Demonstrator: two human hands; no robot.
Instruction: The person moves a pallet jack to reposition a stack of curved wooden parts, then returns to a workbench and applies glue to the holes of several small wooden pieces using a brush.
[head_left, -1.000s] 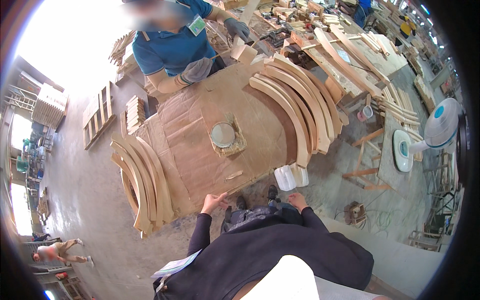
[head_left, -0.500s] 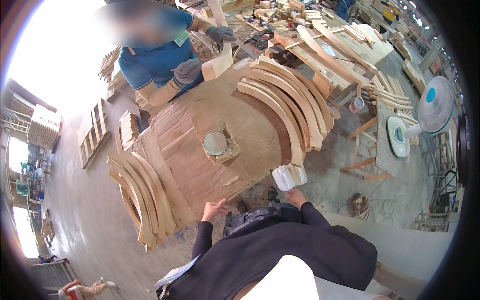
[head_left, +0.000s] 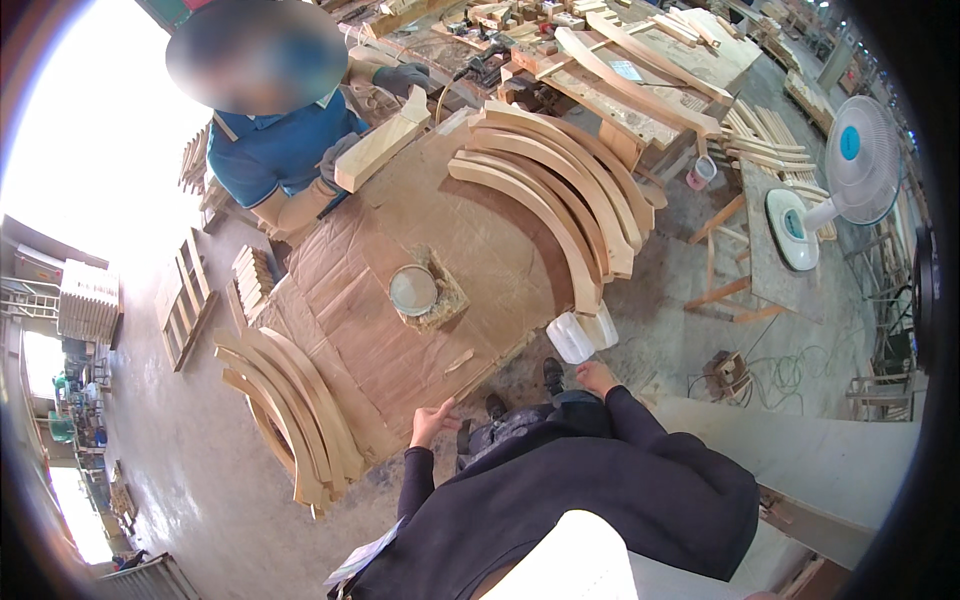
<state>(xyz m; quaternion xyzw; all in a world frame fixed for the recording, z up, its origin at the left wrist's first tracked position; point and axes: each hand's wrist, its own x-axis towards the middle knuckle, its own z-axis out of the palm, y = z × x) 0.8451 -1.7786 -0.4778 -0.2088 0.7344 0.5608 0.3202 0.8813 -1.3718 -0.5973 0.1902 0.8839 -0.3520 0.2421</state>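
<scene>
The left hand [head_left: 432, 421] is seen open, fingers spread, holding nothing; it is poised at the near edge of the cardboard-covered wooden bench [head_left: 400, 330]. The right hand [head_left: 596, 378] is empty and loosely open, positioned just below two translucent white plastic jugs [head_left: 583, 333] that stand at the bench's near right corner; contact with them cannot be confirmed. A round grey metal tin [head_left: 413, 289] is set on a scrap of rough board near the middle of the bench. A stack of curved pale wooden pieces [head_left: 560, 190] lies along the right side of the bench, and a second stack of curved wooden pieces [head_left: 290, 405] lies along the left edge. Across the bench, a person in a blue shirt [head_left: 275, 150] is holding a straight pale wooden block [head_left: 382, 152] in gloved hands. A white pedestal fan [head_left: 850, 165] stands at the far right.
</scene>
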